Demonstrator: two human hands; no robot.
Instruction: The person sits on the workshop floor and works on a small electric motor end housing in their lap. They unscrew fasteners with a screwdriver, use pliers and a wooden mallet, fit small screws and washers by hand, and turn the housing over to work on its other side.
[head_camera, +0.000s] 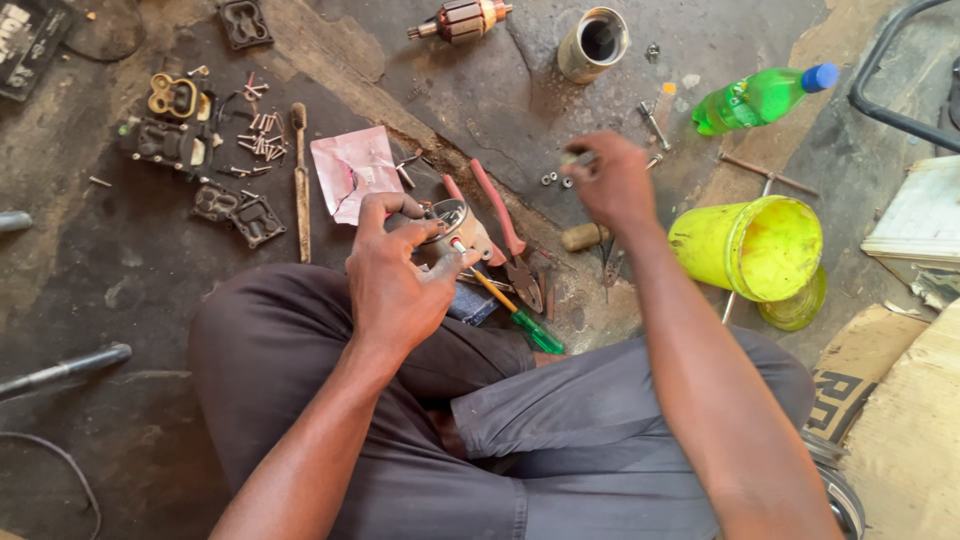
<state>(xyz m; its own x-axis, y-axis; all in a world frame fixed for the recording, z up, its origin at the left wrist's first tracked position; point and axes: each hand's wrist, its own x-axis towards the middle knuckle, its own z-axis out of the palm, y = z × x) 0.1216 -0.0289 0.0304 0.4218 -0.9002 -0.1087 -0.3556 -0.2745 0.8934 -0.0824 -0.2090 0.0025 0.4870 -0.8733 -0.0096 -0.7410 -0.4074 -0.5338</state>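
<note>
Oil-dark concrete floor (120, 270), you sitting cross-legged on it, parts spread ahead of your knees.

Your left hand (395, 285) is closed around a small round metal housing (455, 225), thumb over the top, open face tilted away from you. Your right hand (612, 180) is lifted beyond the housing, fingertips pinched on a small part (580, 158); motion blur means you cannot tell whether it is a screw or a bushing.

Doing it well, as I judge it: keep the housing braced against your knee so it does not roll, and keep the pinch tight while the part is off the floor. Loose washers (557, 180) lie just under the right hand; avoid sweeping them.

Just past the left grip: red-handled pliers (505, 235) and a green-handled screwdriver (515, 315), its shaft touching the housing. Right of the right hand: yellow bucket (750, 245); beyond it, a green bottle (760, 97). Far left of the grip: screws (258, 135) and black castings (240, 215).

Hidden: the housing's inside, mostly covered by your fingers; the lower right of the view is cut off.
</note>
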